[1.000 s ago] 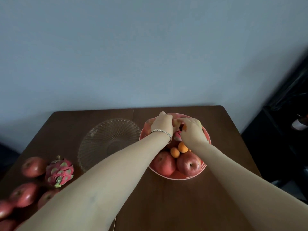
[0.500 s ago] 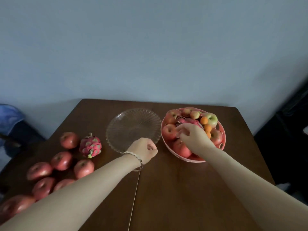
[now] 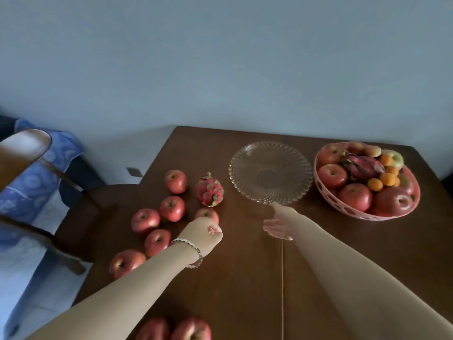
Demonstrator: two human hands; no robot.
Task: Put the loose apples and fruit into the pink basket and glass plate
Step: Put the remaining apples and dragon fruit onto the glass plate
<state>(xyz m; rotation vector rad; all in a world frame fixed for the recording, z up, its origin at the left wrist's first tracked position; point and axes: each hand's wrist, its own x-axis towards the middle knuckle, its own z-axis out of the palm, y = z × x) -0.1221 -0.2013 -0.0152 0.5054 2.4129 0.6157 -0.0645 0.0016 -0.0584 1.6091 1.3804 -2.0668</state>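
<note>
My left hand (image 3: 204, 235) is out of the pink basket (image 3: 348, 209) now and across the table, fingers curled, knuckles just beside a loose apple (image 3: 207, 214). My right hand (image 3: 279, 223) leaves the basket a beat later and hangs open, just short of the glass plate (image 3: 241, 158). My view swings left: a chair (image 3: 22, 153) and two more apples (image 3: 171, 328) come in.
</note>
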